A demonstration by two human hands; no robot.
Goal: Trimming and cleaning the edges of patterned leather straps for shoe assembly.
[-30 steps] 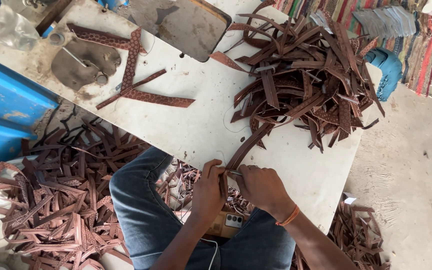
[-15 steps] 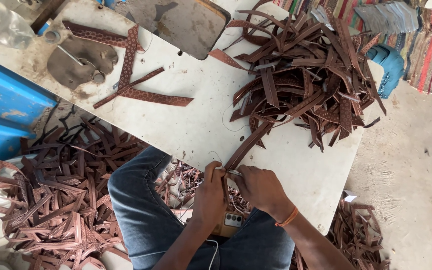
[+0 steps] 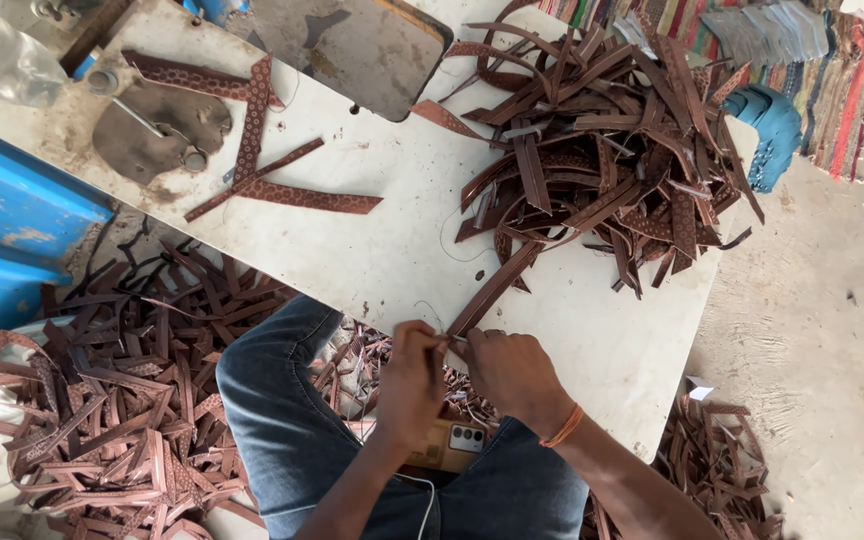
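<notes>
At the near edge of the white table [image 3: 392, 260], my left hand [image 3: 410, 380] and my right hand [image 3: 510, 372] both pinch the near end of one long brown leather strip [image 3: 492, 288]. The strip runs up and to the right into a big heap of brown strips [image 3: 602, 160] on the table's far right. A thin thread seems to run between my fingers. My right wrist wears an orange band.
Patterned strips [image 3: 282, 190] and a grey sole-shaped piece [image 3: 157, 125] lie at the table's left. A dark metal plate [image 3: 362, 45] sits at the far edge. Many strips [image 3: 102, 400] cover the floor left. A phone [image 3: 457, 440] rests on my lap. Blue panel [image 3: 2, 230] at left.
Both hands stay together on the strip's end at the table edge, with only small finger shifts.
</notes>
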